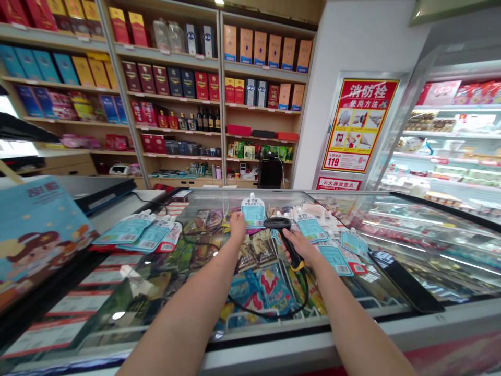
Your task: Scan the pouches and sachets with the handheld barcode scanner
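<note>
My left hand is closed on the lower left edge of a light-blue spouted pouch and holds it upright over the glass freezer lid. My right hand grips the handle of a black barcode scanner, whose head points at the pouch. The scanner's black cable loops back across the glass toward me. More of the same blue pouches lie flat in a pile to the left and spread out to the right.
Frozen goods show under the sliding glass. A blue cartoon-printed box sits at the left edge. Wooden shelves of boxed goods and bottles fill the back wall. A red fire-hydrant poster and an open chiller stand on the right.
</note>
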Demonstrator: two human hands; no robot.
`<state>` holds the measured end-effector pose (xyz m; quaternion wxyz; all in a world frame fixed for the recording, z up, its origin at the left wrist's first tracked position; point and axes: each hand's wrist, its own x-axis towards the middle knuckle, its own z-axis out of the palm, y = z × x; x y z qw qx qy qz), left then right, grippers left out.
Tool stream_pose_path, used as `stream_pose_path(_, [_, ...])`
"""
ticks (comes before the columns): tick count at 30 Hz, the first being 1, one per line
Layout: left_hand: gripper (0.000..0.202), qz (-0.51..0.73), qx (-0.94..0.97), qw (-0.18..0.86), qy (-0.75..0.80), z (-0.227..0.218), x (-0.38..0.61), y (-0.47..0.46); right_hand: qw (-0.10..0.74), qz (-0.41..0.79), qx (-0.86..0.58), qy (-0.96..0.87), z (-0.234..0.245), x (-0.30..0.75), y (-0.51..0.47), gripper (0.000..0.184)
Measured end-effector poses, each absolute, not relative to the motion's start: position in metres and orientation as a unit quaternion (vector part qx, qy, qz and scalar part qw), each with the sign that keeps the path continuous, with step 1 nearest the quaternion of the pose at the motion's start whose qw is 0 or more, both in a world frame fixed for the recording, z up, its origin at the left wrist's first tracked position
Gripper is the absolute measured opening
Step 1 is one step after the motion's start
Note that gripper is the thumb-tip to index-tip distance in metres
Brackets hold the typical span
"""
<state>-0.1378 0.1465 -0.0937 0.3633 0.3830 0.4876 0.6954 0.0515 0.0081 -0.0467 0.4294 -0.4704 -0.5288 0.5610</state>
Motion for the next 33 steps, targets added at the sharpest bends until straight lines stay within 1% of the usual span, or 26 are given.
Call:
stream_pose_path(6, [0.011, 0.681, 0.386, 0.367, 0.502, -0.094, -0.138, 0.146, 0.428, 0.563, -0.486, -0.514, -0.045, 0.051, 0.005, 0.034])
stream_pose_path(13, [0.011, 0.679, 0.398, 0.355, 0.505, -0.096, -0.139, 0.148, 0.431, 0.572, -0.478, -0.509, -0.044, 0.05, 0.003, 0.038])
stream_pose_path(22, [0.012, 0.681, 0.367, 0.363, 0.519, -0.089, -0.139, 0.14, 0.432, 0.585, -0.473, -0.497, -0.049, 0.043, 0.004, 0.034])
stream_pose_path(28, [0.009, 0.689, 0.362, 0.35, 0.522, -0.069, -0.193, 0.127, 0.43, 0.618, -0.442, -0.488, -0.033, 0.005, 0.003, 0.032])
stream_pose_path(33, [0.009, 0.71, 0.347, 0.281, 0.545, -0.05, -0.271, 0.104, 0.396, 0.641, -0.405, -0.517, -0.015, -0.058, 0.011, 0.038])
